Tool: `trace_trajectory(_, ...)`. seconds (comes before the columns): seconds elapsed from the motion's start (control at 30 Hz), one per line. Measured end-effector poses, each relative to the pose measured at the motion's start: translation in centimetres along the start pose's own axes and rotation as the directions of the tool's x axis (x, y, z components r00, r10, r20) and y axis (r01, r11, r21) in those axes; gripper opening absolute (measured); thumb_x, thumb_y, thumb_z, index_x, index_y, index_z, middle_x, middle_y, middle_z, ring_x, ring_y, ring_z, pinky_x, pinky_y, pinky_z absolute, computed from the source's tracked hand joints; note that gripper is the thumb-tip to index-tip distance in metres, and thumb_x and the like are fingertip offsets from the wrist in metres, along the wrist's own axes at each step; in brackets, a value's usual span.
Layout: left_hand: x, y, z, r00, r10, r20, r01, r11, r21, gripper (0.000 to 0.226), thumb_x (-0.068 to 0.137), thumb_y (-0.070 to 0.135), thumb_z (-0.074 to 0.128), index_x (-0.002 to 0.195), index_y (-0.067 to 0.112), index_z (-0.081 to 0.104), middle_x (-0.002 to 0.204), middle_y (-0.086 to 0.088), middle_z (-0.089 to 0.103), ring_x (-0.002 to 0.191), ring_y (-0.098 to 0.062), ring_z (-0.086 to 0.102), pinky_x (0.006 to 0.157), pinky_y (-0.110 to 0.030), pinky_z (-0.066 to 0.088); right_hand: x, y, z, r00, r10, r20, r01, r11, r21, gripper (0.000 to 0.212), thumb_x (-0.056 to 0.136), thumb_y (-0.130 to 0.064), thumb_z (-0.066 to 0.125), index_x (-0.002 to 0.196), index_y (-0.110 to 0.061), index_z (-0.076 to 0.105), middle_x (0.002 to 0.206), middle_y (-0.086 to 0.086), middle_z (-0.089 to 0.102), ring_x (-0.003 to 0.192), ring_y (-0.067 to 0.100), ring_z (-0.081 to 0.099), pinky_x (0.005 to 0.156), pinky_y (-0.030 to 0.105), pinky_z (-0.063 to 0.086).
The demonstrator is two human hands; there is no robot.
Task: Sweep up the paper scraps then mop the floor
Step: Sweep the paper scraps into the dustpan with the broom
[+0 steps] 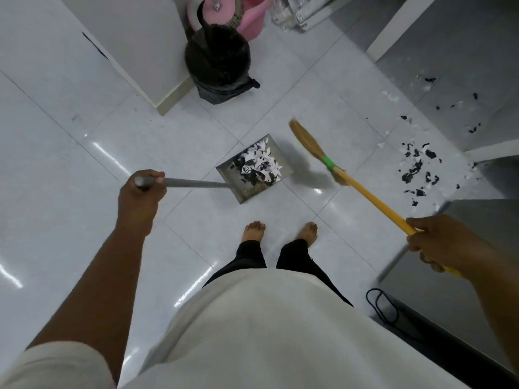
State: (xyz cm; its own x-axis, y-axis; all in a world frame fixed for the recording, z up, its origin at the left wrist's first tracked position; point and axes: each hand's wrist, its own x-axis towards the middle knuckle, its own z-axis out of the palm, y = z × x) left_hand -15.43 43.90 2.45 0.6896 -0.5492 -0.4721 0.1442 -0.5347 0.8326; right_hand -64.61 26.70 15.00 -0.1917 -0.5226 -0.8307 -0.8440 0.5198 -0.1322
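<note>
Standing barefoot on a glossy white tiled floor (84, 169), both feet (254, 230) near the middle. Gripping in the left hand (141, 189) the long grey handle (193, 183) of a metal dustpan (229, 175), fingers (157, 175) curled tight round the handle close to its end. Holding the dustpan just beyond the feet, loaded with white and black paper scraps (261, 164) heaped toward its far right side; unclear whether resting on the tile or lifted. Clasping in the right hand (432, 240) the yellow stick of a broom (365, 193), fingers wrapped round it; straw head blurred, just right of the dustpan and apart from it, casting a shadow on the tile. Further right, by a white wall base, loose scraps (418, 169) strewn over the floor, well apart from the dustpan. Far ahead, beside a white cabinet corner, a black-lined bin (217, 63), and just behind it a pink mop bucket (254, 18). Near right, a black bag (407, 318) with loop handles.
</note>
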Motion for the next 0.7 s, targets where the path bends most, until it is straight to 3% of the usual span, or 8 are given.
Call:
trace_trajectory(0.07,-0.3,1.5,2.9,1.0,-0.008,0.026,0.01,0.995,-0.095,0.006,0.086,0.021,0.072,0.089,0.025,0.069,0.097,-0.004,0.07,0.09,-0.018,0.068,0.09,-0.041,0.058,-0.2,0.2,-1.2,0.999,0.022,-0.045,-0.02,0.999,0.036,0.045,0.093,-0.002,0.053,0.137,-0.012,0.052,0.077,0.014,0.064,0.05,0.019,0.047,0.04,0.025,0.039)
trace_trajectory(0.2,-0.7,5.2,11.3,0.989,0.023,0.144,-0.022,1.0,-0.008,0.013,0.092,0.014,0.066,0.087,0.026,0.065,0.095,-0.005,0.069,0.09,-0.023,0.068,0.09,-0.045,0.057,0.4,0.5,-4.2,0.997,0.057,-0.061,-0.049,0.992,0.115,0.042,0.095,0.0,0.052,0.136,-0.006,0.05,0.078,0.017,0.06,0.053,0.02,0.044,0.043,0.027,0.037)
trace_trajectory(0.37,1.1,7.3,10.1,0.996,0.054,0.075,-0.039,0.98,-0.196,0.007,0.084,0.027,0.074,0.083,0.033,0.069,0.098,-0.004,0.072,0.096,-0.016,0.072,0.088,-0.043,0.06,1.3,2.8,-6.7,0.99,0.081,-0.118,-0.063,0.987,0.149,0.024,0.094,0.002,0.049,0.116,-0.005,0.055,0.075,0.02,0.056,0.049,0.02,0.04,0.039,0.023,0.033)
trace_trajectory(0.47,-0.1,9.1,15.8,0.981,0.125,0.147,-0.121,0.992,-0.038,0.003,0.091,0.023,0.067,0.094,0.024,0.066,0.097,-0.003,0.072,0.093,-0.019,0.071,0.089,-0.044,0.058,2.3,4.2,-7.3,0.985,0.095,-0.144,-0.064,0.976,0.206,0.028,0.093,0.002,0.051,0.115,-0.016,0.055,0.075,0.02,0.057,0.048,0.02,0.04,0.037,0.022,0.034)
trace_trajectory(0.53,-0.7,10.7,18.4,0.971,0.174,0.162,-0.18,0.983,0.022,0.005,0.093,0.021,0.064,0.098,0.022,0.065,0.1,-0.003,0.071,0.097,-0.021,0.069,0.092,-0.044,0.056,2.8,4.9,-7.9,0.982,0.115,-0.153,-0.077,0.968,0.238,0.019,0.091,0.0,0.053,0.104,-0.011,0.061,0.073,0.019,0.058,0.045,0.02,0.041,0.038,0.022,0.036)
trace_trajectory(0.7,0.5,12.8,17.3,0.954,0.293,0.064,-0.295,0.955,0.018,0.008,0.087,0.036,0.065,0.086,0.044,0.063,0.087,0.018,0.07,0.09,-0.006,0.069,0.085,-0.035,0.06,2.9,6.1,-7.6,0.977,0.126,-0.169,-0.074,0.955,0.287,0.017,0.092,0.0,0.051,0.097,-0.013,0.06,0.069,0.018,0.055,0.041,0.018,0.039,0.037,0.021,0.034)
